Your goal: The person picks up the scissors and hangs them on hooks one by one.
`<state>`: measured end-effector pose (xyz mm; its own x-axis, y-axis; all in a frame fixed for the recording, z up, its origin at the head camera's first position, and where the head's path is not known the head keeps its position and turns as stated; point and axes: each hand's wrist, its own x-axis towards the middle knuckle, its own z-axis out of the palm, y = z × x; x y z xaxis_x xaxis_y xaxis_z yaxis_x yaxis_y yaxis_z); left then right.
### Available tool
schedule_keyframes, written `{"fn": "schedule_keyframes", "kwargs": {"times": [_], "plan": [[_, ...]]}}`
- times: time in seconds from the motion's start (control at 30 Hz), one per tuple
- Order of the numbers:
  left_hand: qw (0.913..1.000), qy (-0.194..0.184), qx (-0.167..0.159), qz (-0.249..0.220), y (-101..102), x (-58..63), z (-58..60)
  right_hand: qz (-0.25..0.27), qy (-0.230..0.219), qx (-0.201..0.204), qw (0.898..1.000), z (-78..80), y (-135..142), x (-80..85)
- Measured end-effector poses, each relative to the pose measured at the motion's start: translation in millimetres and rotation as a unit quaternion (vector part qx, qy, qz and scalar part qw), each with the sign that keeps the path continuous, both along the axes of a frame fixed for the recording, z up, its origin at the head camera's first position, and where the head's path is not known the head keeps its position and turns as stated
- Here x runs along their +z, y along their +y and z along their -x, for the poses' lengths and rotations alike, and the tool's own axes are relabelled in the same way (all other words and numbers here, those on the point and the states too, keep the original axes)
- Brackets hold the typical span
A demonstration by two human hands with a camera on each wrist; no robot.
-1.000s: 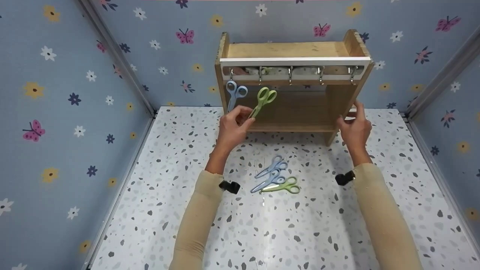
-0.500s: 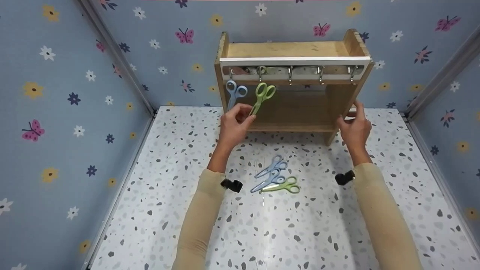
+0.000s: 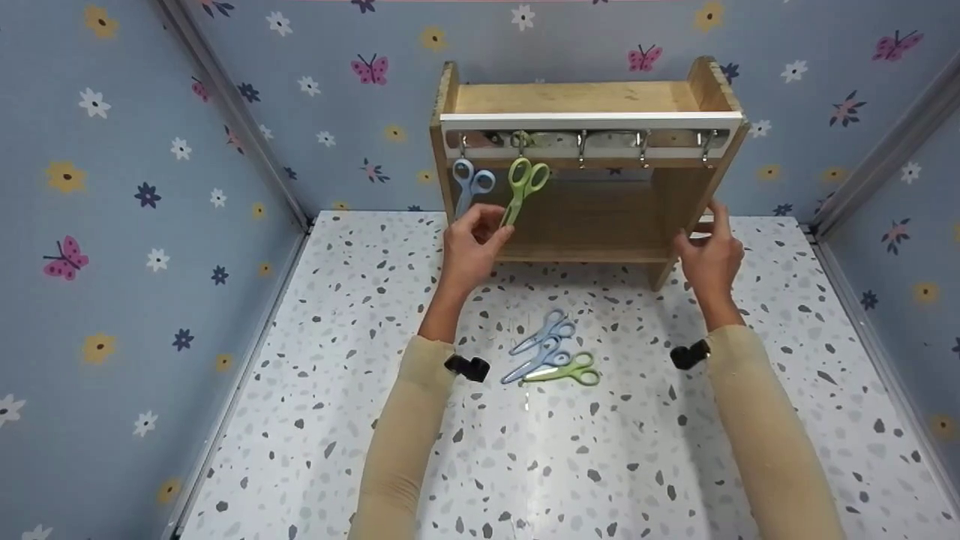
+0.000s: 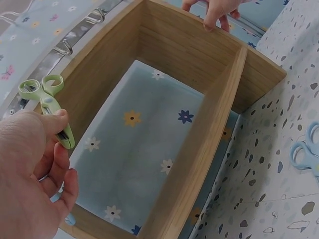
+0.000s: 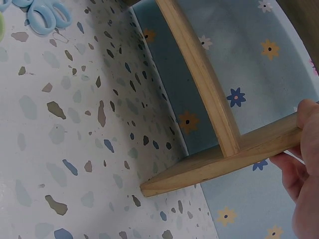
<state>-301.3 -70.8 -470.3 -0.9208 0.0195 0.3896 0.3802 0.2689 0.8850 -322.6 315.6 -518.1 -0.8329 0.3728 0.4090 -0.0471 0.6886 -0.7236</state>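
Observation:
Between thumb and fingers, my left hand (image 3: 471, 247) pinches green scissors (image 3: 519, 191) by the blade end, handle loops upward. Those loops are at the second hook (image 3: 521, 146) of the rack; whether they touch it I cannot tell. Blue scissors (image 3: 471, 184) hang from the leftmost hook, partly behind my left hand. My right hand (image 3: 710, 251) grips the right side panel of the wooden shelf (image 3: 574, 251), thumb in front and fingers behind. In the right wrist view the same panel (image 5: 224, 162) lies between thumb and fingers.
On the speckled tabletop (image 3: 360, 412) in front of the shelf lie two blue scissors (image 3: 544, 334) and one green pair (image 3: 574, 370), close together. Patterned panels (image 3: 360, 150) stand behind and at both sides. More hooks (image 3: 643, 148) line the rack to the right.
My left hand has shifted slightly up and right, raising the green scissors' loops to the second hook. The right hand keeps its grip on the shelf.

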Motion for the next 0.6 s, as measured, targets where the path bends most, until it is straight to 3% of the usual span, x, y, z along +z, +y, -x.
{"fn": "schedule_keyframes", "kwargs": {"times": [0.37, 0.6], "plan": [[1.0000, -0.007, 0.000, -0.006, 0.8, -3.7, 1.3, 0.000, -0.002, -0.003, 1.000, -0.2, 0.3, 0.9], [0.9997, 0.012, -0.013, -0.015, 2.2, -8.5, 3.7, 0.000, 0.006, 0.003, 1.000, 0.0, -0.1, -0.9]]}}
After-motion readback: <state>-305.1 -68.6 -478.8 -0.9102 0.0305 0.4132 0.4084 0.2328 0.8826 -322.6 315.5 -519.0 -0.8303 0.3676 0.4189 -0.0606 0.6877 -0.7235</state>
